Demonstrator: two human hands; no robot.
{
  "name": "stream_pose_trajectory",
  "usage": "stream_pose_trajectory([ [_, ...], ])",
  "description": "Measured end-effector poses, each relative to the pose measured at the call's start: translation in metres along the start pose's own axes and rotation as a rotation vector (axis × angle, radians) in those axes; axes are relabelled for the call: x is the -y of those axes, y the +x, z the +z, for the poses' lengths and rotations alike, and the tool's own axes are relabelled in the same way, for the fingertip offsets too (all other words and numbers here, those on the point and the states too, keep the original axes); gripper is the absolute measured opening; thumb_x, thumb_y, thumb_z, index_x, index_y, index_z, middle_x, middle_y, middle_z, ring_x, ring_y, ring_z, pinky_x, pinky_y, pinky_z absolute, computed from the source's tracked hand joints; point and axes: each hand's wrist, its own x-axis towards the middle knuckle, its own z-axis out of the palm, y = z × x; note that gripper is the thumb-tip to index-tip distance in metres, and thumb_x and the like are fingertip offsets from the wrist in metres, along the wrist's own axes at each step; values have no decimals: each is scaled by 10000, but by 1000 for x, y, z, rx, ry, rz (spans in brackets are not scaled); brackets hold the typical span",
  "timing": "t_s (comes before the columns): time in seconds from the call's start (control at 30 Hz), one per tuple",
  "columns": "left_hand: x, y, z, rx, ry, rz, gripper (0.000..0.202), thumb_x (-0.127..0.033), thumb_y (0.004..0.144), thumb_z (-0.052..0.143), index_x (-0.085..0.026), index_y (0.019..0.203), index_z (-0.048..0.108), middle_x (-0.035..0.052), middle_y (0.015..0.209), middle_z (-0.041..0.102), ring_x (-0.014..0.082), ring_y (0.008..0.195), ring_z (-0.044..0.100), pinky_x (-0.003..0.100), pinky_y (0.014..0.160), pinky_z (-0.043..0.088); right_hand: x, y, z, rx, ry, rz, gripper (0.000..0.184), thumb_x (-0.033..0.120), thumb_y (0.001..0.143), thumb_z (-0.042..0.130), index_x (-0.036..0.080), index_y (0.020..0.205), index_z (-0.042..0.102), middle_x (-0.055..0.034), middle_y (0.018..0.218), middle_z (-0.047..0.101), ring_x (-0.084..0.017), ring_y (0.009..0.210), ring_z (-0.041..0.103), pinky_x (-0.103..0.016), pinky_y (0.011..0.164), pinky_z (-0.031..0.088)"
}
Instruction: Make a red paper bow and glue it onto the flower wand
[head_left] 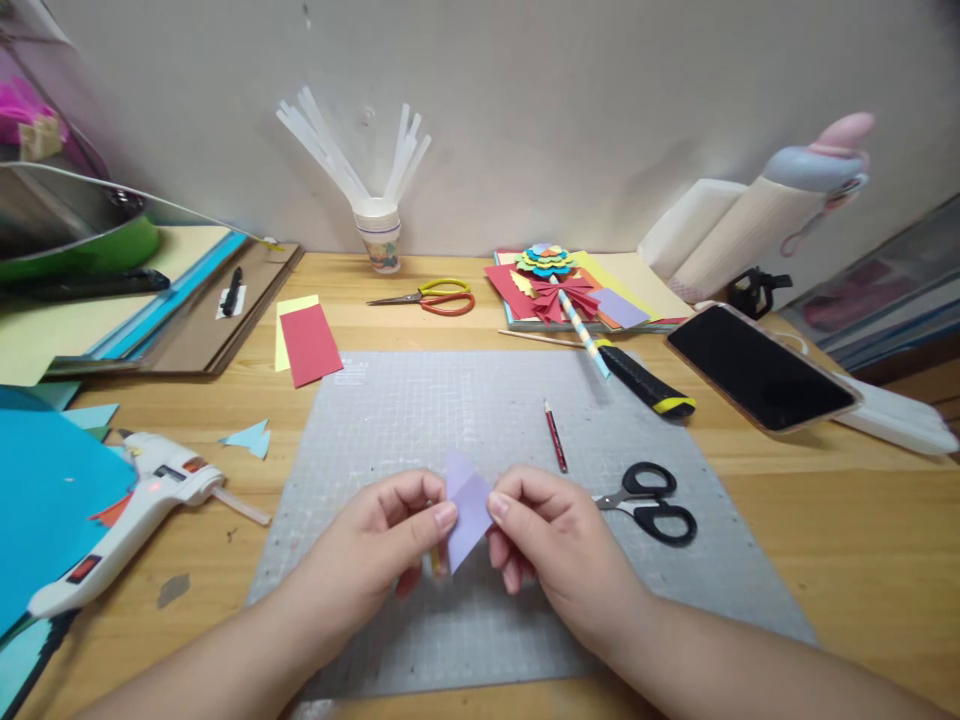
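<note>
A small piece of folded purple paper is held up over the grey cutting mat. My left hand pinches its left edge between thumb and fingers. On the opposite side, my right hand grips the right corner the same way. Something yellowish shows below my left thumb, too blurred to name. Black-handled scissors lie just right of my right hand, their blades partly hidden by it. Beyond them a dark red pencil rests on the mat.
A glue gun lies at left beside blue paper. Red paper, yellow-and-red-handled scissors and a cup of white sticks are farther back. A paper flower, black utility knife and phone sit at right.
</note>
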Motion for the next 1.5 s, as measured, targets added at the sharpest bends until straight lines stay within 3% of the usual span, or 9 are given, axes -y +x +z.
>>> stream_pose_trajectory([
  [0.3,-2,2,2,50,120,-50,406,-562,759,589,-173,666,523,-31,544,537,73,453,390,188,434,310,0,5,-1,-12,90,45,302,408,792,606,172,636,501,40,505,573,-50,371,477,-162,393,341],
  [0.43,-2,1,3,86,134,-7,407,-547,776,588,-159,660,550,-30,553,525,71,463,385,193,439,283,-1,4,-1,-18,132,35,303,403,789,617,169,635,502,44,501,574,-47,369,481,-155,389,340],
  [0.73,-1,1,3,64,61,-45,412,-549,784,595,-162,656,535,-38,538,511,56,428,350,190,411,231,-3,3,1,-63,170,8,309,402,813,613,164,644,511,48,506,573,-38,367,484,-148,390,323],
  [0.93,-3,0,5,9,40,13,406,-520,733,674,-159,604,541,-45,529,507,52,441,370,180,409,238,-6,4,0,-103,164,-29,317,408,840,597,164,657,512,48,525,583,-38,384,498,-150,402,325],
  [1.23,-2,-1,5,19,11,-82,437,-570,730,642,-163,618,526,-40,535,502,55,409,372,192,403,243,-2,2,0,-94,198,-17,324,412,826,616,161,650,513,48,521,585,-37,377,497,-148,395,315],
  [1.37,0,-2,5,29,87,-28,413,-557,800,566,-184,641,483,-56,530,446,75,448,373,200,426,268,-3,2,1,-107,199,-3,328,419,819,622,162,648,512,46,519,582,-43,376,494,-157,394,311],
  [1.5,1,-6,8,-33,291,115,390,-493,883,471,-194,634,448,-66,541,361,83,481,292,209,451,252,-3,1,1,-117,202,-12,325,417,827,620,162,652,519,42,534,587,-46,387,502,-161,402,318],
])
